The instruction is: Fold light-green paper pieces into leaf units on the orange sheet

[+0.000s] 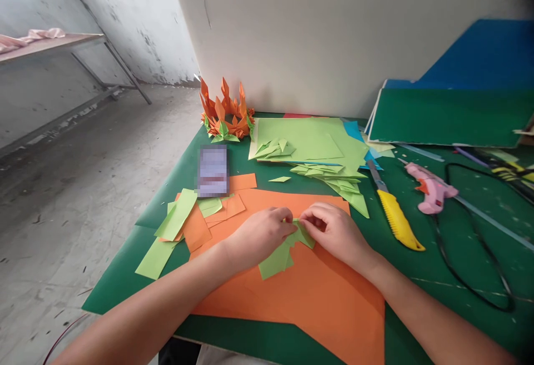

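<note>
My left hand (271,234) and my right hand (334,230) meet over a large orange sheet of paper (334,309). Between them is a small piece of green paper (306,236), pinched by the fingertips of both hands. Under my left hand, other green paper pieces (275,262) lie on the orange sheet. Folded green paper pieces (327,171) are heaped beyond my hands, and a single folded green diamond (280,179) lies near them. Cut green strips (156,256) and orange rectangles (197,231) are scattered at the left.
An orange and green folded-paper crown (225,114) stands at the back left, near a phone-like blurred object (212,170). Green sheets (308,137) lie at the back. To the right are a yellow utility knife (398,217), a pink glue gun (431,187) and its black cord (459,287).
</note>
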Demonstrator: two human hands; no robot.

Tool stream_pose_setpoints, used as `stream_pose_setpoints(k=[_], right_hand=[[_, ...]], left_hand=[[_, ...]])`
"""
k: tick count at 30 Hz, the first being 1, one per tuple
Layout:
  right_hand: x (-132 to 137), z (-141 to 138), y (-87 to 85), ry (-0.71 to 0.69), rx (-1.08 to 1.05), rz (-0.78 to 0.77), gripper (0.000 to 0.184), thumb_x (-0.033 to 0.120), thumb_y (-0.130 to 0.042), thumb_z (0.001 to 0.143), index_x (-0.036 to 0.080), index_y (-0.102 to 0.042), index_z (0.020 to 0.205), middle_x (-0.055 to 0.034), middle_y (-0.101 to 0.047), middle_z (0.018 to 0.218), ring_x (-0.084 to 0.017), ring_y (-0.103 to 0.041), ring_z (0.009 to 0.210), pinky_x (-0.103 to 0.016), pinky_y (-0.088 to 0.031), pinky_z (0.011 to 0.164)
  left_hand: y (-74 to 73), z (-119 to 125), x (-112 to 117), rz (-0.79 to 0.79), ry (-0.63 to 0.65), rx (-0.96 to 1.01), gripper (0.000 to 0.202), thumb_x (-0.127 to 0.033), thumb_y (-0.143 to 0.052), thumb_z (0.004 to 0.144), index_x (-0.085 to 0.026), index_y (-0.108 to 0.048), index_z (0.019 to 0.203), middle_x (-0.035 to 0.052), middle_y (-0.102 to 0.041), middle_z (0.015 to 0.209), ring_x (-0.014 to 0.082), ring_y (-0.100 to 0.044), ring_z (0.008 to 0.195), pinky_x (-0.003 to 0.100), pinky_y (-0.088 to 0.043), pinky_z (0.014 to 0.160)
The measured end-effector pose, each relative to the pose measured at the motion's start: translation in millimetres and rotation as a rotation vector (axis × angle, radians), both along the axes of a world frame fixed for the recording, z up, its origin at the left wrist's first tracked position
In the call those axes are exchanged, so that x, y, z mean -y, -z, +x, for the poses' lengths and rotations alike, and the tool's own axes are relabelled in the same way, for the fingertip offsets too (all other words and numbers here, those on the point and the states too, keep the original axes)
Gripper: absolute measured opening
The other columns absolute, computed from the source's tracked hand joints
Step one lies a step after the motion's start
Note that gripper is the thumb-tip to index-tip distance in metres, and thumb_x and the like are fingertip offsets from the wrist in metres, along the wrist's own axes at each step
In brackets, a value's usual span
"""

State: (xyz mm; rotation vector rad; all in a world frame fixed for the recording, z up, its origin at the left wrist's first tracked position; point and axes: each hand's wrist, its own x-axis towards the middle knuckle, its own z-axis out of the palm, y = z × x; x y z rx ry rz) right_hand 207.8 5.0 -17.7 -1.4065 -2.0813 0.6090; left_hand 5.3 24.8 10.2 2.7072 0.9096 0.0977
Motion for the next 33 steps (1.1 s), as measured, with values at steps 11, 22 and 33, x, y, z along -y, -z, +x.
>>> stream_pose_setpoints(k=[11, 22, 33], right_hand=[[0, 8, -1.7, -0.101, -0.014, 0.053, 0.014, 0.024, -0.053, 0.093, 0.021, -0.064, 0.083, -0.0048, -0.065, 0.080, -0.019, -0.059, 0.076, -0.030, -0.047, 0.065], [-2, 13, 0.4, -0.306, 0.183, 0.290, 0.026, 0.021, -0.041, 0.098, 0.019, -0.065, 0.090, -0.0081, -0.065, 0.084, -0.020, -0.057, 0.078, -0.032, -0.047, 0.068], [-3, 17, -1.2, -0.337, 0.215, 0.304, 0.028, 0.025, -0.040, 0.100, 0.020, -0.068, 0.098, -0.0085, -0.068, 0.088, -0.019, -0.061, 0.079, -0.031, -0.048, 0.069]], left_hand=[[7.0, 6, 7, 0.020, -0.064, -0.057, 0.026, -0.015, -0.040, 0.096, -0.017, -0.063, 0.106, 0.0078, -0.060, 0.098, 0.0177, -0.058, 0.080, 0.026, -0.046, 0.069], [10.0, 6, 7, 0.067, -0.090, -0.015, 0.029, -0.019, -0.039, 0.097, -0.017, -0.064, 0.084, 0.0052, -0.055, 0.087, 0.0157, -0.054, 0.073, 0.025, -0.041, 0.064], [14.3, 4, 10, 0.102, -0.029, 0.010, 0.034, -0.018, -0.030, 0.099, -0.014, -0.062, 0.089, 0.0080, -0.056, 0.091, 0.0180, -0.056, 0.078, 0.028, -0.044, 0.070]])
